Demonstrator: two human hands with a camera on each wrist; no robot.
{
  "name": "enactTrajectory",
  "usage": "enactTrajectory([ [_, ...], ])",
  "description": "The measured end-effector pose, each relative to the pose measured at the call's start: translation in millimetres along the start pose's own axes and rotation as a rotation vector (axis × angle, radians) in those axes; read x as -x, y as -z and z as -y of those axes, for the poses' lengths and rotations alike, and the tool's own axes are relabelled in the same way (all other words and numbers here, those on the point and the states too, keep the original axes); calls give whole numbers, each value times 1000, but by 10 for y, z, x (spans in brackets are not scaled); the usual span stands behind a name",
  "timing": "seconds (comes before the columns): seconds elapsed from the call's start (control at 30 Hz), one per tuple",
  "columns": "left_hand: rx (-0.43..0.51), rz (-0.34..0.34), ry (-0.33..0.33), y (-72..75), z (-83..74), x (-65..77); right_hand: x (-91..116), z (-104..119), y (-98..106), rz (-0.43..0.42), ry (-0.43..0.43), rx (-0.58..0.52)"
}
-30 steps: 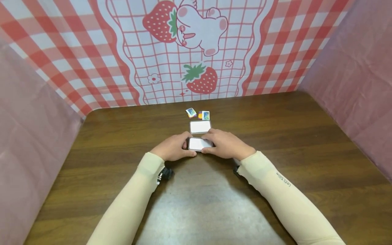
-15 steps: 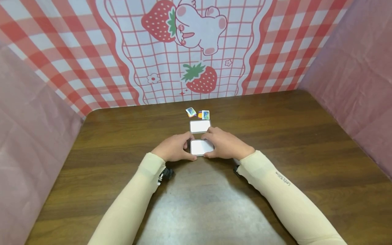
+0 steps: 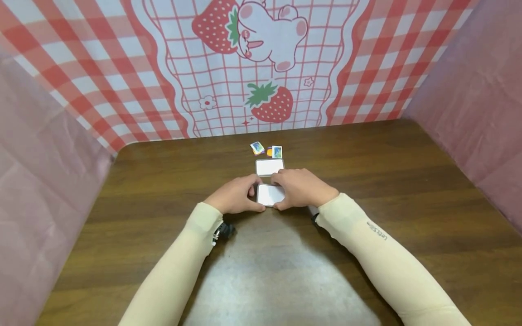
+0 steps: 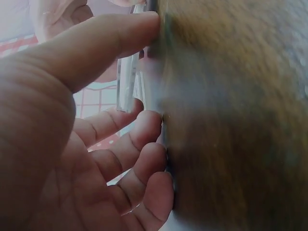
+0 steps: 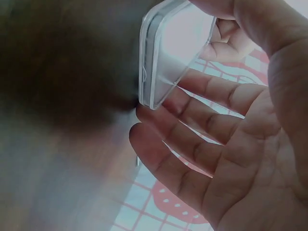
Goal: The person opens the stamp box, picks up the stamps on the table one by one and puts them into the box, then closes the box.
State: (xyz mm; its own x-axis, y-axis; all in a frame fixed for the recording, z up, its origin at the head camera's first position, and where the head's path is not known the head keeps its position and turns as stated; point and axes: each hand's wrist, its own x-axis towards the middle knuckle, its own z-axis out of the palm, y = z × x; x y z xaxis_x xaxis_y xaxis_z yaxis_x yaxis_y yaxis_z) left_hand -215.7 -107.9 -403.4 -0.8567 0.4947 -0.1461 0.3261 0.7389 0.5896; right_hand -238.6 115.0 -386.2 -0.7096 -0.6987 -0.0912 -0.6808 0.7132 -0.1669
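A flat, rectangular clear plastic case (image 3: 271, 195) with a white face lies between my hands in the head view. My left hand (image 3: 235, 194) holds its left end, thumb along the near edge and index finger by the far edge; the left wrist view shows those fingertips close to the tabletop. My right hand (image 3: 303, 188) grips the right end between thumb and fingers. In the right wrist view the case (image 5: 168, 43) shows transparent side walls, and part of it is hidden behind the thumb. A second, similar white-faced case (image 3: 269, 167) lies just beyond.
Two small piles of printed cards or stickers lie past the second case, one on the left (image 3: 257, 148) and one on the right (image 3: 277, 152). A strawberry-print cloth (image 3: 273, 106) hangs behind the wooden table (image 3: 163, 181), with pink cloth at both sides.
The held case's white face tipped up to show more fully between the first and second frames, then stayed nearly the same. Both hands keep their places; the whole view has shifted slightly.
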Motion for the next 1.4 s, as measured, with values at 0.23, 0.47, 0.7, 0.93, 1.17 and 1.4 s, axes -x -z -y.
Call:
enactTrajectory([
  [0.23,-27,-18,14,-7,-26,-15,-26,4,28,5,26,43],
  [0.47,-76,-53,24,0,-47,-20,-69,8,45,2,30,77],
  [0.7,-100,-70,12,6,-33,1,-86,0,49,21,19,65],
  [0.93,-97,-79,26,15,-33,10,-79,-55,70,21,19,-19],
  [1.17,-28,-51,-32,4,26,-58,-70,-101,52,15,40,-47],
  [1.4,267,0,10,101,135,-27,-67,-80,57,20,41,-34],
])
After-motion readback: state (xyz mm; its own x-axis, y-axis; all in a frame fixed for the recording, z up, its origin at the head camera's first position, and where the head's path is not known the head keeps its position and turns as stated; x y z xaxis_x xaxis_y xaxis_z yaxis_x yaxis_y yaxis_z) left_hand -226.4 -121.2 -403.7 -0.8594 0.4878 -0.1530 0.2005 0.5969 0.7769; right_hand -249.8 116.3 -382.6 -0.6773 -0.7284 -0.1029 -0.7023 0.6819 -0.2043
